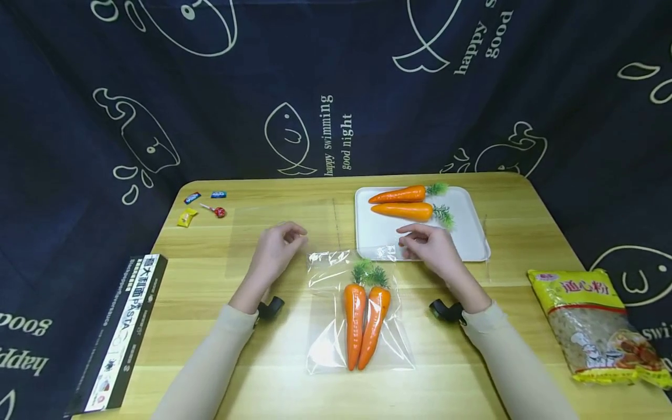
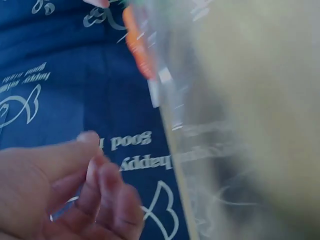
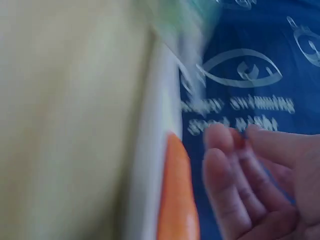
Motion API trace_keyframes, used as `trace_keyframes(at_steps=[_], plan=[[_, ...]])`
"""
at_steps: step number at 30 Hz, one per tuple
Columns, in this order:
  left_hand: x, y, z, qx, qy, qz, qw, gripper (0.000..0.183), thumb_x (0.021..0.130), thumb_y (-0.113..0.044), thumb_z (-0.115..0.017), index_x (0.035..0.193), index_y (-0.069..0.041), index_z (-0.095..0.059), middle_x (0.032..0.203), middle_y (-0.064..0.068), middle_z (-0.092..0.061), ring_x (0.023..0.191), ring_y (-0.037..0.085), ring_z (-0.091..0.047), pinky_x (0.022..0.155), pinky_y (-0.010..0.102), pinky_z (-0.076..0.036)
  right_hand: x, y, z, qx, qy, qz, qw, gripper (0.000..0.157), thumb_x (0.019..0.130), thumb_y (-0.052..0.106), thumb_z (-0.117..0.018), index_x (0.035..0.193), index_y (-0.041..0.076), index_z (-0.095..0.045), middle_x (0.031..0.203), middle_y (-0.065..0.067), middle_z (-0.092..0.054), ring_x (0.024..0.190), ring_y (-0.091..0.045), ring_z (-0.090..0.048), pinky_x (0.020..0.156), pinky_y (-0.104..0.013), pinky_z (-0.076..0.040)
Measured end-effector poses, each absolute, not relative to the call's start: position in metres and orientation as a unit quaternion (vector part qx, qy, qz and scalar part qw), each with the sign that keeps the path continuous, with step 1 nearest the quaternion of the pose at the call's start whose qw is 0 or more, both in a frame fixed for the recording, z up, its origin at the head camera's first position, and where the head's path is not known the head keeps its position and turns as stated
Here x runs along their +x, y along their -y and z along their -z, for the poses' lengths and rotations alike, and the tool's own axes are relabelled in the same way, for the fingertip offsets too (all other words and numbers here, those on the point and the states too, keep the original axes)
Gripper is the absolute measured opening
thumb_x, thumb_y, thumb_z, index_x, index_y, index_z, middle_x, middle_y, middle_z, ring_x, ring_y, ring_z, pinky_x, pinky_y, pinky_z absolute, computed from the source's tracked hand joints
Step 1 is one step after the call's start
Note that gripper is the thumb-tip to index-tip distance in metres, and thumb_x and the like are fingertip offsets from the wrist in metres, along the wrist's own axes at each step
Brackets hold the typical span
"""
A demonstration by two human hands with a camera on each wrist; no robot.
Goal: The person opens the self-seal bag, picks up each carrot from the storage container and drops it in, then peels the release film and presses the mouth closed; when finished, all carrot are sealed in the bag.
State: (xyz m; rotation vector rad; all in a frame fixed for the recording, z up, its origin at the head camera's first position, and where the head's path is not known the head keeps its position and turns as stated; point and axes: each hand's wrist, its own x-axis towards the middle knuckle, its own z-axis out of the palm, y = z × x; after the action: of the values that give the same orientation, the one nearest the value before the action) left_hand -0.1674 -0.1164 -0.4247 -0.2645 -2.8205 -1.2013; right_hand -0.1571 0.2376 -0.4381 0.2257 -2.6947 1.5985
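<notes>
A clear plastic bag (image 1: pixel 325 326) lies flat in the middle of the table, with two orange carrots (image 1: pixel 354 326) inside, green tops toward the bag's far end. My left hand (image 1: pixel 275 251) hovers just off the bag's far left corner, fingers loosely bent and nothing between them. Off the far right corner, my right hand (image 1: pixel 433 245) is held over the near edge of a white tray (image 1: pixel 467 233), its fingers bent and thumb close to the fingertips. Two more carrots (image 1: pixel 401 211) rest on that tray. In the right wrist view, an orange carrot (image 3: pixel 177 195) shows beside the right hand.
Another transparent sheet (image 1: pixel 252 233) lies left of the tray. Small wrapped candies (image 1: pixel 186 217) and a lollipop (image 1: pixel 219 212) sit at the far left. A black-and-white pasta box (image 1: pixel 118 332) lines the left edge; a yellow pasta bag (image 1: pixel 598 326) lies at the right. Dark curtain (image 1: pixel 220 116) hangs behind.
</notes>
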Motion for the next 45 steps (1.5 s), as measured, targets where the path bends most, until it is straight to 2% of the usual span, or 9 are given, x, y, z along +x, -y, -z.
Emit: trace_keyframes(at_steps=[6, 9, 12, 17, 22, 26, 33, 39, 45], plan=[[-0.212, 0.105, 0.436, -0.09, 0.898, 0.431, 0.009, 0.016, 0.09, -0.023, -0.075, 0.102, -0.014, -0.072, 0.097, 0.0, -0.071, 0.091, 0.018, -0.065, 0.08, 0.034, -0.055, -0.186, -0.257, 0.417, 0.008, 0.845, -0.517, 0.133, 0.031, 0.094, 0.024, -0.071, 0.12, 0.009, -0.071, 0.116, -0.009, -0.072, 0.104, -0.014, -0.067, 0.093, -0.02, -0.054], [-0.228, 0.101, 0.456, -0.09, 0.897, 0.432, -0.023, 0.022, 0.086, -0.026, -0.079, 0.103, -0.014, -0.07, 0.098, 0.0, -0.069, 0.091, 0.018, -0.063, 0.079, 0.033, -0.054, -0.2, -0.264, 0.42, -0.022, 0.851, -0.506, 0.143, 0.034, 0.094, 0.025, -0.071, 0.126, 0.012, -0.068, 0.13, -0.006, -0.067, 0.123, -0.019, -0.058, 0.11, -0.034, -0.046], [-0.235, 0.098, 0.471, -0.097, 0.897, 0.429, -0.041, 0.029, 0.083, -0.027, -0.083, 0.103, -0.014, -0.068, 0.097, 0.002, -0.065, 0.09, 0.019, -0.06, 0.081, 0.033, -0.052, -0.212, -0.273, 0.432, -0.038, 0.867, -0.479, 0.13, 0.039, 0.092, 0.021, -0.073, 0.13, 0.013, -0.066, 0.138, -0.008, -0.062, 0.137, -0.028, -0.048, 0.118, -0.047, -0.036], [-0.239, 0.096, 0.475, -0.109, 0.902, 0.416, -0.04, 0.027, 0.081, -0.023, -0.084, 0.101, -0.014, -0.069, 0.097, 0.002, -0.063, 0.09, 0.019, -0.057, 0.083, 0.033, -0.051, -0.223, -0.286, 0.453, -0.032, 0.899, -0.423, 0.109, 0.043, 0.09, 0.022, -0.075, 0.131, 0.016, -0.065, 0.144, -0.009, -0.057, 0.141, -0.033, -0.044, 0.119, -0.05, -0.033], [-0.24, 0.097, 0.475, -0.122, 0.901, 0.416, -0.024, 0.013, 0.086, -0.019, -0.079, 0.096, -0.012, -0.074, 0.093, 0.003, -0.068, 0.085, 0.019, -0.061, 0.079, 0.032, -0.054, -0.225, -0.288, 0.463, -0.012, 0.904, -0.415, 0.098, 0.04, 0.09, 0.02, -0.075, 0.129, 0.014, -0.067, 0.142, -0.009, -0.059, 0.138, -0.031, -0.047, 0.119, -0.047, -0.033], [-0.238, 0.099, 0.474, -0.124, 0.895, 0.428, -0.005, 0.01, 0.091, -0.021, -0.074, 0.096, -0.013, -0.077, 0.099, 0.002, -0.072, 0.091, 0.02, -0.066, 0.085, 0.037, -0.056, -0.225, -0.287, 0.469, -0.012, 0.904, -0.418, 0.092, 0.04, 0.09, 0.02, -0.075, 0.128, 0.013, -0.067, 0.14, -0.009, -0.059, 0.137, -0.031, -0.047, 0.119, -0.047, -0.033], [-0.241, 0.101, 0.472, -0.116, 0.853, 0.504, 0.078, 0.014, 0.092, -0.025, -0.073, 0.101, -0.016, -0.079, 0.101, 0.001, -0.074, 0.095, 0.017, -0.067, 0.084, 0.03, -0.057, -0.224, -0.287, 0.471, -0.022, 0.897, -0.436, 0.075, 0.045, 0.09, 0.028, -0.076, 0.132, 0.016, -0.065, 0.143, -0.009, -0.058, 0.139, -0.033, -0.045, 0.121, -0.049, -0.03], [-0.241, 0.1, 0.465, -0.106, 0.801, 0.567, 0.163, 0.012, 0.089, -0.018, -0.076, 0.099, -0.013, -0.08, 0.1, 0.004, -0.073, 0.094, 0.014, -0.067, 0.08, 0.02, -0.057, -0.218, -0.275, 0.448, 0.01, 0.88, -0.466, 0.094, 0.046, 0.086, 0.031, -0.079, 0.129, 0.017, -0.068, 0.142, -0.008, -0.059, 0.134, -0.028, -0.05, 0.115, -0.046, -0.039], [-0.24, 0.094, 0.459, -0.115, 0.786, 0.574, 0.199, 0.012, 0.087, -0.016, -0.077, 0.099, -0.016, -0.08, 0.098, 0.002, -0.072, 0.092, 0.012, -0.067, 0.078, 0.032, -0.058, -0.209, -0.232, 0.405, 0.077, 0.888, -0.439, 0.113, 0.041, 0.084, 0.02, -0.081, 0.124, 0.016, -0.071, 0.133, -0.006, -0.065, 0.123, -0.027, -0.058, 0.1, -0.045, -0.051]])
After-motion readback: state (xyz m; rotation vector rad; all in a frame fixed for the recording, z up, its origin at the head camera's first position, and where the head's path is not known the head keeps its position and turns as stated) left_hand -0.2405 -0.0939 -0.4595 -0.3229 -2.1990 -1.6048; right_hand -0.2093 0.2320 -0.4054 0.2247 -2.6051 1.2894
